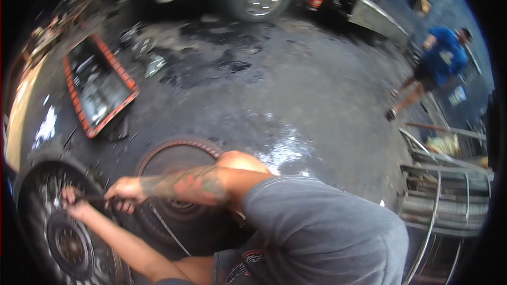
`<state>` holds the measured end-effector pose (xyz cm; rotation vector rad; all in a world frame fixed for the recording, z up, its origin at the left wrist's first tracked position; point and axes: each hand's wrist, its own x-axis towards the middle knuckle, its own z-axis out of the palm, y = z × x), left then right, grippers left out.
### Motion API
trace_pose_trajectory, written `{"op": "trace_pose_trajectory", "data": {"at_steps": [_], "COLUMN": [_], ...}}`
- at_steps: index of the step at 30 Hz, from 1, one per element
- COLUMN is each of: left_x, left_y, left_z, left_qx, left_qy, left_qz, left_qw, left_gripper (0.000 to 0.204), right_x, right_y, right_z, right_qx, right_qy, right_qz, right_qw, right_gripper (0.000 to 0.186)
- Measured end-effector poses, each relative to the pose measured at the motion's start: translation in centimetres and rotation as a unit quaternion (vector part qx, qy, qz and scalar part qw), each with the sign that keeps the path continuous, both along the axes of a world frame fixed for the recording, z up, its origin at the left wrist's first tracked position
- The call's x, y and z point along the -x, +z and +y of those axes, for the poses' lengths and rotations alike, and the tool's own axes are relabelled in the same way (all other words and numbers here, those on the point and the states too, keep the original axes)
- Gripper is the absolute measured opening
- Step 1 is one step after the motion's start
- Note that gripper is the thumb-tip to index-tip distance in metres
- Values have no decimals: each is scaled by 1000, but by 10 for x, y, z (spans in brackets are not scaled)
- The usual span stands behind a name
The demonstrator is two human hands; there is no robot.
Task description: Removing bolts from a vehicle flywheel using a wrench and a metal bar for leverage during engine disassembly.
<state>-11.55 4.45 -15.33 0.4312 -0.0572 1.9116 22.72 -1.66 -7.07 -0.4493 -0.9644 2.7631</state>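
The large wheel (68, 240) sits at the lower left, its rim facing the wearer, and both hands are gathered over its near upper part. The right hand (125, 192) is curled closed around a dark bar-like tool (94, 199); the left hand (74, 204) is bent close to the tool's far end, but blur hides how far open it is or whether it grips the tool or the rim. The likeliest trouble is a slip: if the tool lost its bearing under load, the right knuckles could be driven into the metal, and the left fingers, so near that end, could be pinched between tool and rim. Oily skin or a greasy shaft would make that more likely. The wheel itself might rock if it is poorly supported and the push goes off to one side, spoiling the tool's angle. A thin metal rod (169, 229) slants below the right forearm, beside a rust-edged disc (179, 150); a sudden release could knock the arm against either. The floor (338, 105) has dark, shiny patches, so footing could give way during a hard pull.
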Motion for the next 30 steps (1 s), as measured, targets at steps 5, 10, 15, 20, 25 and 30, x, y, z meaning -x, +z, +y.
{"op": "trace_pose_trajectory", "data": {"at_steps": [5,10,15,20,25,30], "left_x": [-82,-101,-101,-106,-102,-101], "left_y": [76,115,114,69,70,95], "left_z": [-23,-36,-44,-38,-39,-47], "left_qx": [369,405,350,21,55,302], "left_qy": [193,230,246,113,116,160], "left_qz": [39,-29,-133,-217,-176,-157], "left_qw": [908,884,894,969,976,926], "left_gripper": [33,28,29,51,45,35], "right_x": [-6,4,17,1,6,14], "right_y": [29,46,45,39,36,47], "right_z": [3,-18,-30,-27,-32,-36], "right_qx": [-452,-777,-447,-12,-60,-448], "right_qy": [-132,-218,-190,-138,-103,-176], "right_qz": [-228,-234,-200,-121,-144,-276], "right_qw": [852,542,851,983,982,832], "right_gripper": [30,39,34,43,32,22]}}
